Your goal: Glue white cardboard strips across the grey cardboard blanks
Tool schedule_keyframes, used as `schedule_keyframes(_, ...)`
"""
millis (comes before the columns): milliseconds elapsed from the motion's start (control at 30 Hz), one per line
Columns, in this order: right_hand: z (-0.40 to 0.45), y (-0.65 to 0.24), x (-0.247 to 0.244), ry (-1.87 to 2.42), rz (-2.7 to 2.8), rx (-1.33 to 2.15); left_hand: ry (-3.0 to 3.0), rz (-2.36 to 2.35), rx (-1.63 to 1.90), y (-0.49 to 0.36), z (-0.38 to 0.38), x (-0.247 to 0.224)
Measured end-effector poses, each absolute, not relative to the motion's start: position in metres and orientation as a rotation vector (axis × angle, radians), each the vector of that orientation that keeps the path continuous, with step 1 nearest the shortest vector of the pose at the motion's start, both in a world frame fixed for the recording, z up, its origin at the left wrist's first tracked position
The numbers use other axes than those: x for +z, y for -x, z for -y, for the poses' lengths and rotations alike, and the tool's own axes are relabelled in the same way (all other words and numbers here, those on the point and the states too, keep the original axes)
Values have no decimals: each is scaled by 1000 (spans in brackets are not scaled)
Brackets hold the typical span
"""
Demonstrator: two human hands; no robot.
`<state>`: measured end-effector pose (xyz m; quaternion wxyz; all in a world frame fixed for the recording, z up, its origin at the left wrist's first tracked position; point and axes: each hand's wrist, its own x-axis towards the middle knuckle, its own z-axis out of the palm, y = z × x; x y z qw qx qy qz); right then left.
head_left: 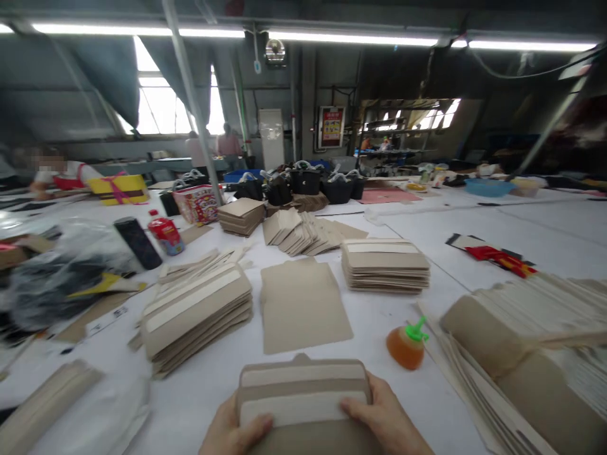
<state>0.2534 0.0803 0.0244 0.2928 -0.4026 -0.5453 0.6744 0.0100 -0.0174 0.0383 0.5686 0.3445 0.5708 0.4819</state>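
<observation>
A beige panel piece (303, 385) with two pale strips across it is held low in front of me, at the bottom centre. My left hand (237, 430) grips its left edge, thumb on the lower strip. On the right edge my right hand (384, 411) is closed, its thumb also pressing the lower strip. Just beyond lies a flat beige sheet (306, 306). Left of that sheet stands a leaning stack of stripped panels (199, 313), and to its right is a neater stack (385, 265). An orange glue bottle with a green nozzle (406, 344) stands right of my right hand.
Fanned beige pieces (303, 232) and a small stack (241, 216) lie farther back. A red bottle (165, 234) and dark cylinder (137, 243) are at left. Large bundles (531, 328) fill the right side. A person (61, 174) sits at far left.
</observation>
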Motion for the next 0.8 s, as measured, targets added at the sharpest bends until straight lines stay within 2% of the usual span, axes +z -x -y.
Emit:
schedule_keyframes(133, -79, -250, 13, 1073, 1444, 1997, -683, -1204, 1226, -11, 42, 51)
schedule_keyframes(300, -82, -210, 61, 968, 1379, 2166, -656, -1347, 1270, 18, 61, 77)
schedule_keyframes(500, -135, -103, 114, 940, 1671, 1802, -784, -1747, 1444, 101, 36, 114)
schedule_keyframes(633, -189, -22, 118, 1000, 1782, 1602, -772, -2018, 1514, 162, 6, 116)
schedule_keyframes(800, -227, 43, 111, 1063, 1963, 1319, -767, -2423, 1335, 206, -9, 101)
